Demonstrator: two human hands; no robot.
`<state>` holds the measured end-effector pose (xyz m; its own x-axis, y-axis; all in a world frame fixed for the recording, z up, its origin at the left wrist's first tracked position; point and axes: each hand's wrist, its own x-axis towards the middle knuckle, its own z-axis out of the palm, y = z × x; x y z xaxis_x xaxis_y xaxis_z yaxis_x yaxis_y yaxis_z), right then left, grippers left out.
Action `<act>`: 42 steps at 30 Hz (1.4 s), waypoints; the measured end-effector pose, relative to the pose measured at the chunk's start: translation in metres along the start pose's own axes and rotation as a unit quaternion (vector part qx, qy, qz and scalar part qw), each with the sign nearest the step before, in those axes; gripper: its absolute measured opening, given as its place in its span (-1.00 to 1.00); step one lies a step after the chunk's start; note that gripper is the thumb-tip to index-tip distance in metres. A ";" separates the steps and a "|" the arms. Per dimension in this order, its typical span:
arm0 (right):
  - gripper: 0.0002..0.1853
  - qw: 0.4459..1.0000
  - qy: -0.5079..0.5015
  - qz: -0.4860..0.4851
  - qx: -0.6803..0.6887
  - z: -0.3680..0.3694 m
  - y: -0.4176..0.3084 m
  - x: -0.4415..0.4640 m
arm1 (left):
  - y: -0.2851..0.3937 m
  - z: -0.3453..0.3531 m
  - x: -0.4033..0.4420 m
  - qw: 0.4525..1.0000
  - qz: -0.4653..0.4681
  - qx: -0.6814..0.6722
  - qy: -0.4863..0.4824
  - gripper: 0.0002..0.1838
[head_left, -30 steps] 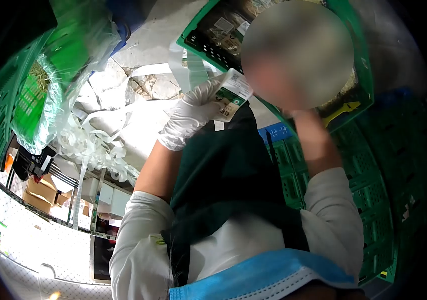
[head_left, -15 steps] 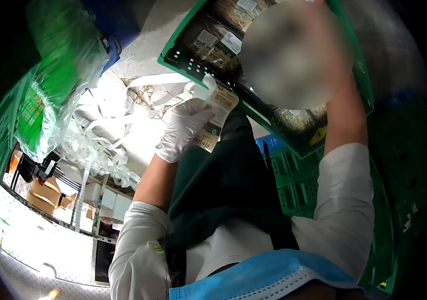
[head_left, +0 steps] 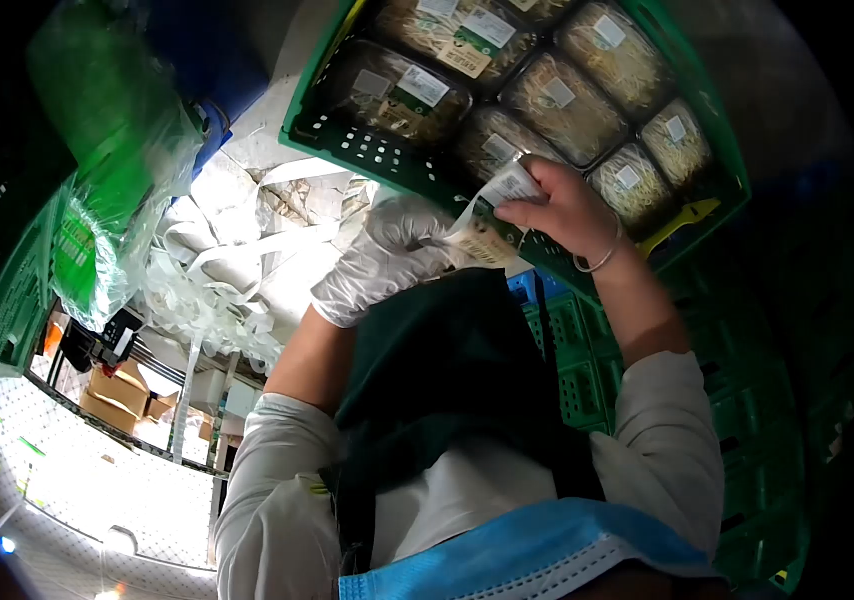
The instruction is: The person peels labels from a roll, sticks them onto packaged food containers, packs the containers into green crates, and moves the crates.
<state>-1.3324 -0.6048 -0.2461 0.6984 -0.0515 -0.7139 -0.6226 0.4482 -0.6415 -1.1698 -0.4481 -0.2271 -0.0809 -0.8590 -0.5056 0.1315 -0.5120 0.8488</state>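
- The left hand, in a thin, wrinkled white glove, has its fingers closed on one end of the printed labels.
- The bare right hand, a bracelet at its wrist, pinches the other end between thumb and fingers; half a second ago it reached over the crate.
- The labels, glossy and bent, show white, green and tan areas; they sit between both hands, at the near side of the green crate.
- The right hand and labels hide part of the crate's near edge and of one pack.
- Inside are clear-topped, rounded dark packs of pale, stringy contents, more of them visible than before; some bear labels.
- A yellow piece marks the crate's right near corner.
- Farther left lie tangled white strips, crinkled clear plastic and, nearer, a cardboard box.
- Ribbed green crates fill the right.
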 end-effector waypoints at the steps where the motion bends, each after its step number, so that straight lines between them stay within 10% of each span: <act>1: -0.71 1.000 0.028 0.003 0.009 0.000 0.000 -0.011 | 0.000 0.008 0.006 0.999 0.029 0.000 0.030 -0.67; 4: -0.78 0.990 0.092 -0.103 -0.020 0.006 0.010 -0.030 | 0.013 0.040 0.024 0.970 -0.089 -0.219 0.051 -0.61; 8: -0.83 0.949 0.249 -0.154 -0.117 -0.003 0.025 -0.052 | 0.040 0.073 0.051 0.921 -0.261 -0.194 0.215 -0.86; 12: -0.88 0.905 0.391 -0.088 -0.144 -0.084 0.052 -0.048 | 0.018 0.089 0.056 0.975 -0.182 -0.088 0.091 -0.88; 18: -0.62 0.970 0.067 -0.195 -0.128 -0.067 0.046 -0.035 | 0.000 0.094 0.070 0.953 -0.087 -0.211 0.197 -0.72; 25: -0.83 0.976 0.170 -0.115 -0.076 -0.029 0.052 -0.049 | 0.014 0.097 0.072 0.958 -0.127 -0.170 0.192 -0.81; 30: -0.87 0.867 0.373 -0.268 -0.191 -0.051 0.069 -0.042 | 0.011 0.101 0.074 0.941 -0.292 -0.064 0.159 -0.91; 34: -0.64 0.729 0.449 -0.190 -0.481 -0.171 0.075 0.005 | -0.009 0.091 0.063 0.939 -0.250 -0.157 0.175 -0.89; 35: -0.51 0.771 0.435 -0.038 -0.464 -0.176 0.057 0.016 | -0.010 0.087 0.062 0.940 -0.248 -0.157 0.176 -0.89; 42: -0.37 0.546 0.566 -0.053 -0.615 -0.168 0.070 0.050 | -0.046 0.078 0.028 0.927 -0.293 -0.185 0.145 -0.81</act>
<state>-1.4005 -0.7263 -0.3741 0.5209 -0.8502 0.0767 -0.8525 -0.5135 0.0978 -1.2557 -0.4484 -0.2687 0.0173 -0.3698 -0.9290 0.4827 -0.8106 0.3316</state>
